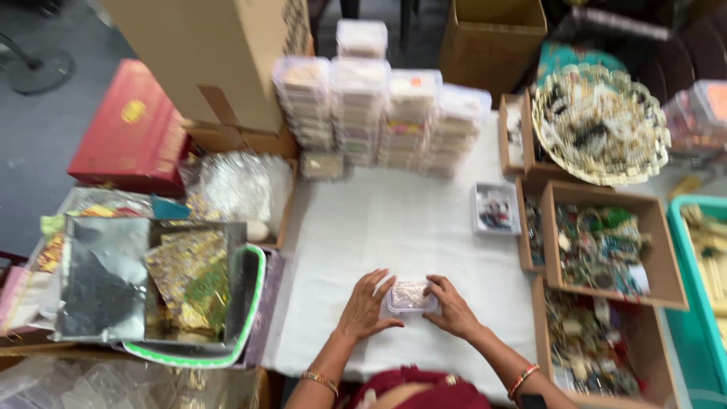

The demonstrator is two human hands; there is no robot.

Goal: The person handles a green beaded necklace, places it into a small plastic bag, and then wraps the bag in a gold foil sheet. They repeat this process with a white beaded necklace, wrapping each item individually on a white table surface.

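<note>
Two hands on one small clear plastic box [410, 297], centre-front of white tablecloth [394, 220]: left hand [365, 307] braces its side, fingers spread; right hand [452, 307] grips opp. edge, prob. steadying lid. Stacked matching boxes [379, 106] at rear; trinket-filled cardboard trays [606, 250] w/in right-hand reach.

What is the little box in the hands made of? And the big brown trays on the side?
The little box between the left hand and right hand looks like clear, shiny plastic: you can see pale contents through its lid. The brown trays look like plain cardboard, matte, with thin folded walls. The picture is a bit blurry, so this is a best guess.
</note>
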